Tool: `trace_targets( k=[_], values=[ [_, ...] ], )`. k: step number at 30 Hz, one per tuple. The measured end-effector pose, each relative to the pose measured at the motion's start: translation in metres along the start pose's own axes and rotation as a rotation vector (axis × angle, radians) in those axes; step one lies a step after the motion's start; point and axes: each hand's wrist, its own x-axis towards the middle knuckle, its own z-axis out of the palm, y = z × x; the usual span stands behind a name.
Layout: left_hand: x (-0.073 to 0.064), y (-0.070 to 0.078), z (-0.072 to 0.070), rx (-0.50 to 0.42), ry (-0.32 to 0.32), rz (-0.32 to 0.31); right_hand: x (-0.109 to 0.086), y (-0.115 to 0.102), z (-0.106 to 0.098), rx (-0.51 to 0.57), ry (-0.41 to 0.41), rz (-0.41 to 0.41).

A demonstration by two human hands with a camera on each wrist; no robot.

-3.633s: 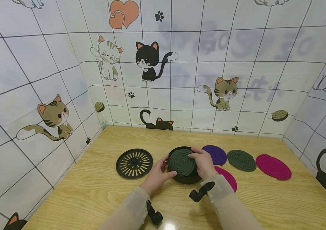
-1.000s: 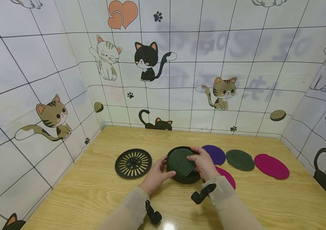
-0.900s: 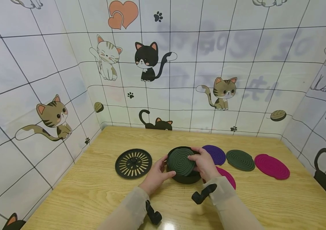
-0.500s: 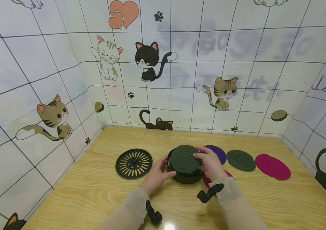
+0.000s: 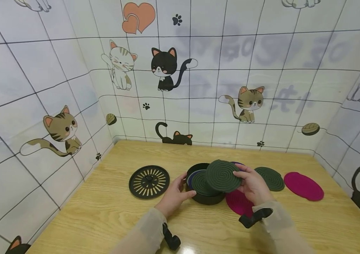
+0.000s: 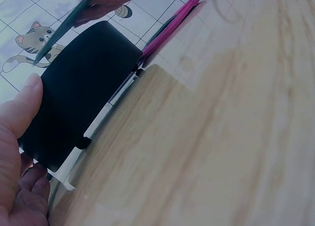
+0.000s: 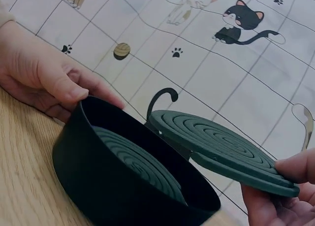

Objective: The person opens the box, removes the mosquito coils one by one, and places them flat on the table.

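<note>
My right hand (image 5: 255, 187) pinches a dark green spiral mosquito coil (image 5: 221, 176) by its right edge, thumb on top and fingers beneath. The coil hangs tilted over the right side of a round black mosquito coil holder (image 5: 208, 200). Inside the holder lies another green coil (image 7: 135, 164), with a purple edge showing at its left in the head view. My left hand (image 5: 174, 197) grips the holder's left side, its thumb at the rim and its fingers round the outer wall.
A slotted black lid (image 5: 149, 181) with a small knob lies to the left. Right of the holder are a pink coil (image 5: 237, 204), a purple coil (image 5: 237, 163) partly behind my right hand, a green coil (image 5: 271, 179) and another pink coil (image 5: 304, 186).
My right hand has lifted the green coil from the holder and moved it right, exposing another green coil inside. My left hand stays on the holder.
</note>
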Motion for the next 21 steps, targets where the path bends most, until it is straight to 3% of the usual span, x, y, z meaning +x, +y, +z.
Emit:
trace_targets(
  k=[7,21],
  values=[
    [-0.002,0.004,0.002,0.016,0.003,-0.001,-0.015,-0.009,-0.036,0.06,0.009,-0.003],
    [-0.003,0.007,0.004,0.013,0.011,0.01,-0.033,-0.007,-0.111,0.216,-0.057,0.003]
  ],
)
